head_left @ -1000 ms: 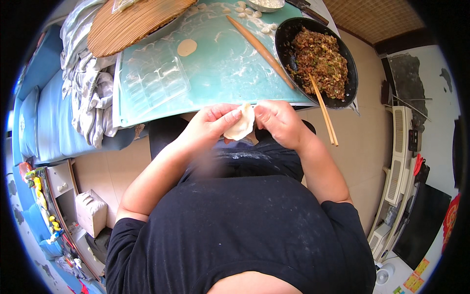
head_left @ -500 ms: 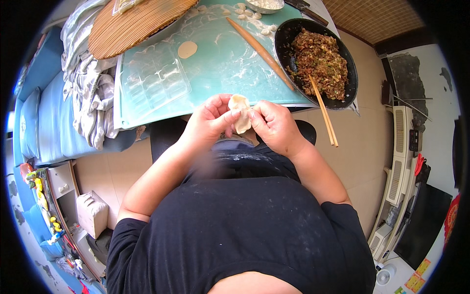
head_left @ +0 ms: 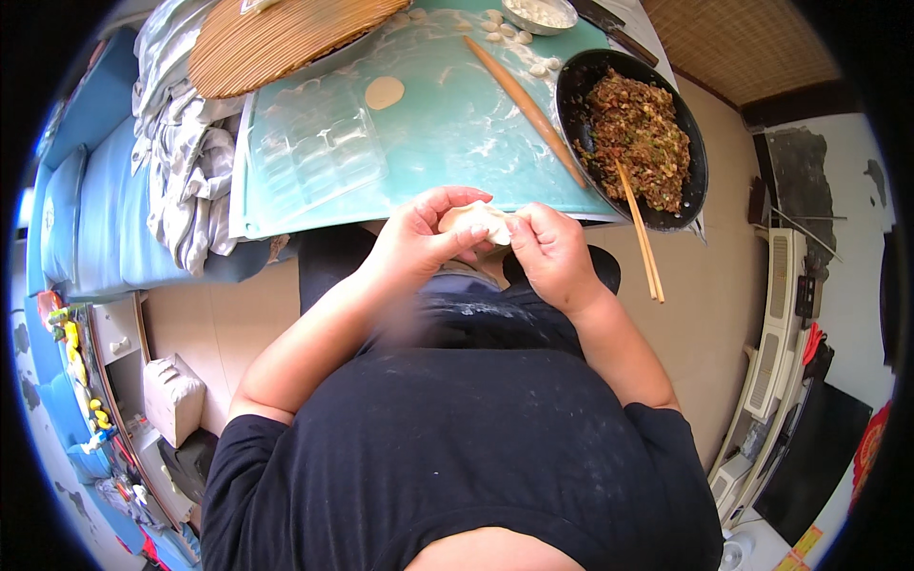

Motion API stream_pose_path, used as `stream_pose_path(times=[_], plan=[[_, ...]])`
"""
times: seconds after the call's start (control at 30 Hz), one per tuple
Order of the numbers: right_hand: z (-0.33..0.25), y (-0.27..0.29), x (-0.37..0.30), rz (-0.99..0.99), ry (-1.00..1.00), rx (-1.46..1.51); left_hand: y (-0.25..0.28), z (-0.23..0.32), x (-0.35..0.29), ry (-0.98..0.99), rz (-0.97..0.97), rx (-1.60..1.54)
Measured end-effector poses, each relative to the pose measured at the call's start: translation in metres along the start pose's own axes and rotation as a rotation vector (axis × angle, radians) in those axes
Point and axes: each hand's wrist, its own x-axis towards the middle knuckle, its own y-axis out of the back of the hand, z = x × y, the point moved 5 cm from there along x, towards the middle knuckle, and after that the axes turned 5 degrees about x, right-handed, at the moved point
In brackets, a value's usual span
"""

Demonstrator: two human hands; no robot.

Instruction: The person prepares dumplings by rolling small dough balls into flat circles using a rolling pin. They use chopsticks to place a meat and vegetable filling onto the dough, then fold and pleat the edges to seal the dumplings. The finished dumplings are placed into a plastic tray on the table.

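Left hand (head_left: 415, 234) and right hand (head_left: 558, 255) pinch dough (head_left: 466, 219) near the mat edge (head_left: 314, 223).

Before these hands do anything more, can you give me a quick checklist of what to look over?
1. Dough piece secure: ok; the left hand cradles it and the right hand pinches its right edge.
2. Dough edge closed all round: cannot tell; the hands cover part of it.
3. Dough round lying flat on the green mat: ok.
4. Rolling pin out of the hands: ok; it lies left of the pan.
5. Chopsticks wholly inside the pan: not ok; their near ends stick out past the rim.
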Motion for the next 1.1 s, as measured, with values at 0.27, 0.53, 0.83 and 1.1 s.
stream_pose_path(times=[0.27, 0.53, 0.83, 1.1], plan=[[0.005, -0.013, -0.003, -0.068, 0.044, -0.14, 0.014, -0.009, -0.002, -0.045, 0.057, 0.017], [0.03, -0.006, -0.011, -0.099, -0.121, 0.051, 0.137, -0.027, -0.036, -0.178, 0.461, 0.123], [0.043, -0.02, -0.021, -0.134, -0.203, 0.182, 0.252, -0.023, -0.053, -0.108, 0.634, 1.185], [0.047, -0.012, -0.024, -0.125, -0.199, 0.105, 0.232, -0.006, -0.048, -0.217, 0.629, 1.457]])
